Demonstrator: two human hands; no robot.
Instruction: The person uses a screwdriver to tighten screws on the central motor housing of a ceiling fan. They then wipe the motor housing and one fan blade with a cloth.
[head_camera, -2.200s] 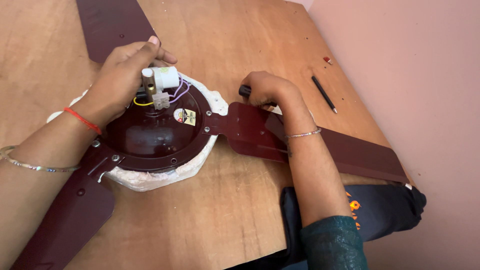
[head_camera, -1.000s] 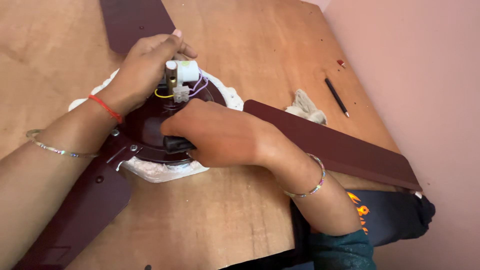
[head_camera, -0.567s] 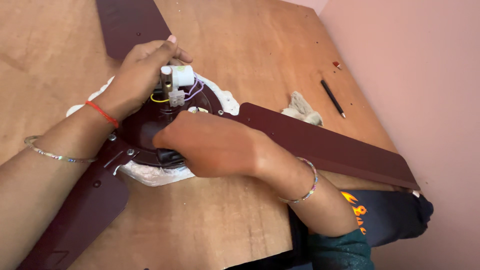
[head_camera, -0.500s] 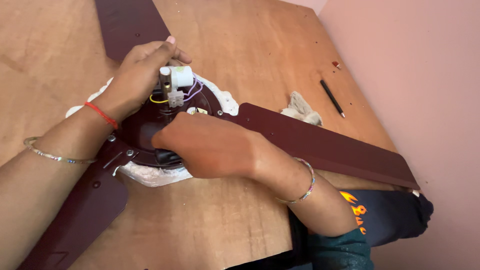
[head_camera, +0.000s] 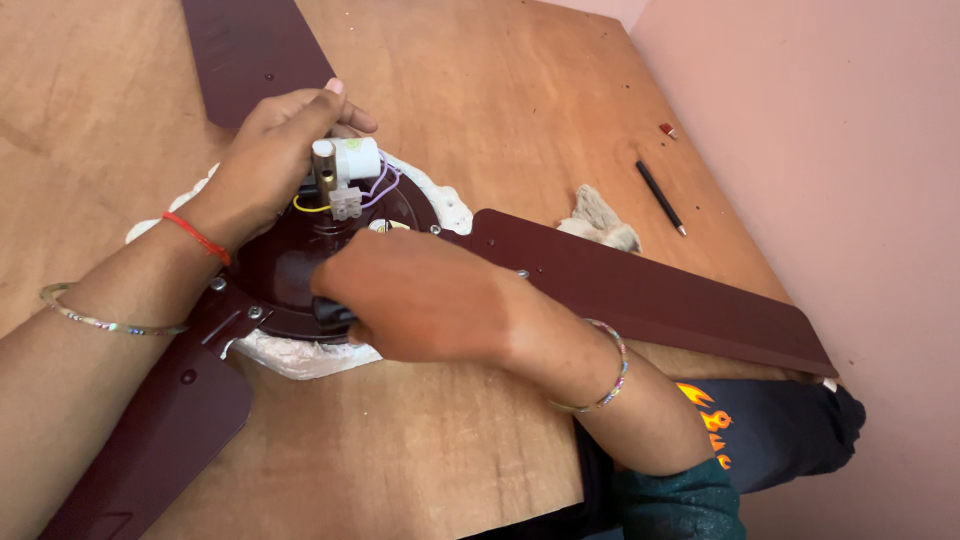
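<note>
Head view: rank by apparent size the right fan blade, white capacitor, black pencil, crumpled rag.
1. right fan blade
2. crumpled rag
3. black pencil and white capacitor: too close to rank; the pencil is longer but thinner and farther away.

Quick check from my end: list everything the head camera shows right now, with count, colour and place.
Fan motor housing: one, dark maroon, table centre-left, on white padding.
Fan blades: three, maroon, spreading from the housing.
Capacitor: one, white, atop the housing, with yellow and purple wires.
Cloth: one, off-white, beyond the right blade.
Pencil: one, dark, near the wall.
Table: one, brown wood.
Left hand: beside the capacitor, red thread at wrist.
Right hand: on the housing, gripping something dark.
</note>
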